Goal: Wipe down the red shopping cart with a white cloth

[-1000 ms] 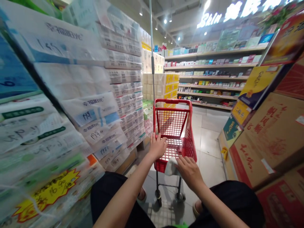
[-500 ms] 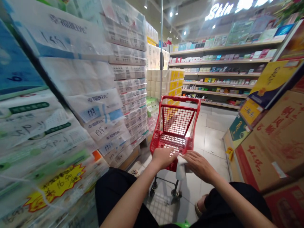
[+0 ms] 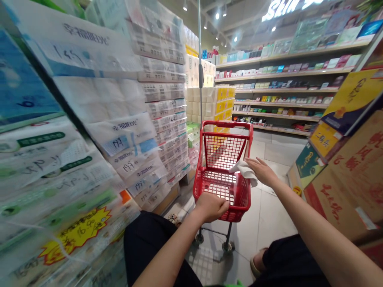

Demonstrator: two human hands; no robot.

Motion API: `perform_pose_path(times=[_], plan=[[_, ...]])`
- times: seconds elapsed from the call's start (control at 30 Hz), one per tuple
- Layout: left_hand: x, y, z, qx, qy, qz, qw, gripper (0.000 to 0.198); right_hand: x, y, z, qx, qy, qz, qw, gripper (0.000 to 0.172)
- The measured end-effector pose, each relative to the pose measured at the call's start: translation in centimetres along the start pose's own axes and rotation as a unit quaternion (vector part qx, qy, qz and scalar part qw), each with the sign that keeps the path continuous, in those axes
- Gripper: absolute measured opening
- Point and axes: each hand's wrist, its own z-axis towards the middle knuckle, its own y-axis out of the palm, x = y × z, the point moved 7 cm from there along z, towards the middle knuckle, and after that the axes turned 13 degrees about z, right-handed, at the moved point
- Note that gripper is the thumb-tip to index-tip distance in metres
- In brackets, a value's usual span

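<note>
A small red wire shopping cart (image 3: 222,152) stands on the tiled floor in front of me, with a thin metal pole (image 3: 200,59) rising from its far left corner. My left hand (image 3: 211,206) is closed round the cart's near rim. My right hand (image 3: 261,170) reaches forward to the cart's right rim and presses a white cloth (image 3: 244,169) against it. The cart's basket looks empty.
Tall stacks of wrapped tissue packs (image 3: 119,119) wall the left side, with a yellow price tag (image 3: 74,235) low down. Cardboard cartons (image 3: 347,167) are piled on the right. Shelves of small goods (image 3: 278,91) run across the back beyond the tiled aisle floor (image 3: 269,211).
My right hand has moved with the white cloth from the cart's near rim forward to its right rim. My left hand stays on the near rim.
</note>
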Motion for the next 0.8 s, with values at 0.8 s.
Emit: perform_pose_path(times=[0.8], plan=[[0.4,0.9,0.6,-0.008,-0.034,-0.022,0.999,0.055,-18.0,1.6,-11.2,0.16,-0.006,0.078,0.984,0.03]])
